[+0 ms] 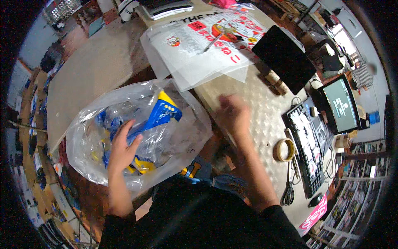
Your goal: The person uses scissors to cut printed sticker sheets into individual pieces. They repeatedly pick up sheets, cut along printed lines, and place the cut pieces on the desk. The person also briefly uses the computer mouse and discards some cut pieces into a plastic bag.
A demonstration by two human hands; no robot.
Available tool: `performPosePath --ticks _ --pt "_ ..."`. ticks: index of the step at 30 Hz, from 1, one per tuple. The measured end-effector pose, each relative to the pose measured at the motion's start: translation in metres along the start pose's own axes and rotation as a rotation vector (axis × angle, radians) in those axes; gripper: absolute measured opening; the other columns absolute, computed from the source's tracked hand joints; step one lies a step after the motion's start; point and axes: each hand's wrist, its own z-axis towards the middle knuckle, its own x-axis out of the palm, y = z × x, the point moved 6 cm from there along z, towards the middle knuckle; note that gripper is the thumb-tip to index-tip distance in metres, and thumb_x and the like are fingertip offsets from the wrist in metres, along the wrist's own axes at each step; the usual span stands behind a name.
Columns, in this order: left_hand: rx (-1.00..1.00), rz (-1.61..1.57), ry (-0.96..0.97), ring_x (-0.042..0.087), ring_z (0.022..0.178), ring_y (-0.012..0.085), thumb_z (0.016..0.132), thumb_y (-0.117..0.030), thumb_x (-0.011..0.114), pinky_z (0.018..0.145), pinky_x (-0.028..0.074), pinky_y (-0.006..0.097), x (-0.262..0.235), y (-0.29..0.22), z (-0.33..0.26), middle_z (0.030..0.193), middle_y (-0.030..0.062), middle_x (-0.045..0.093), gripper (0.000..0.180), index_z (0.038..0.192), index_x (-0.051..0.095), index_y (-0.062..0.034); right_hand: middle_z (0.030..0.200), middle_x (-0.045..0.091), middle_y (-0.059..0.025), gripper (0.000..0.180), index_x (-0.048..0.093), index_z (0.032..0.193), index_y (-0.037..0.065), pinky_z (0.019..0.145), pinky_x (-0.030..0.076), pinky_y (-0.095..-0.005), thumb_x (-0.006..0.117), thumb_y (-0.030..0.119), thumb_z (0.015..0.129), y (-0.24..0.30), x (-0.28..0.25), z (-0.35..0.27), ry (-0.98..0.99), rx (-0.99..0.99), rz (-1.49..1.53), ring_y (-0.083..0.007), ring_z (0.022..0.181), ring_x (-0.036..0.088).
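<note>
A large clear plastic bag (195,120) gapes in front of me, with crumpled blue, yellow and clear plastic pieces (159,114) inside. My left hand (123,150) reaches over this bag, thumb and forefinger apart, resting on or just above the crumpled plastic. No firm grip shows there. To the right of the bag, my right hand (235,117) hovers over the table's edge. Motion smears its fingers, so whether they hold anything is unclear.
Printed translucent sheets (186,54) lie on the table (265,114), a thin metallic tool (213,42) on them. Rightward are a black panel (285,59), tape roll (285,150), scissors (287,193), keyboard (306,145), mouse (315,200) and monitor (340,103). Shelves (360,195) stand far right.
</note>
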Motion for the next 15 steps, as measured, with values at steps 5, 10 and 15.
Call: performPosePath --ticks 5,10,15 --pt "-0.191 -0.038 0.063 0.055 0.117 0.0327 0.090 -0.023 0.061 0.097 0.043 0.037 0.002 0.005 0.003 0.126 0.0208 0.057 0.042 0.125 0.053 -0.0012 0.092 0.064 -0.0117 0.017 0.066 0.089 0.007 0.079 0.052 -0.0403 0.063 0.021 0.079 0.045 0.107 -0.068 0.519 -0.261 -0.299 -0.0312 0.092 0.061" --pt "-0.181 -0.119 -0.132 0.055 0.115 0.0342 0.092 -0.024 0.059 0.095 0.044 0.039 -0.021 0.003 -0.005 0.125 0.0198 0.057 0.043 0.129 0.051 -0.0034 0.101 0.062 -0.0137 0.026 0.066 0.094 0.005 0.086 0.050 -0.0404 0.065 0.027 0.080 0.042 0.092 -0.075 0.650 -0.232 -0.368 -0.0318 0.099 0.059" --pt "0.209 -0.099 0.005 0.051 0.120 0.0347 0.090 -0.025 0.060 0.098 0.041 0.041 -0.019 -0.070 0.001 0.134 0.0186 0.049 0.049 0.134 0.049 -0.0089 0.100 0.061 -0.0145 0.023 0.065 0.096 0.003 0.089 0.048 -0.0411 0.065 0.018 0.080 0.044 0.043 -0.062 0.402 -0.250 -0.118 -0.0333 0.102 0.058"
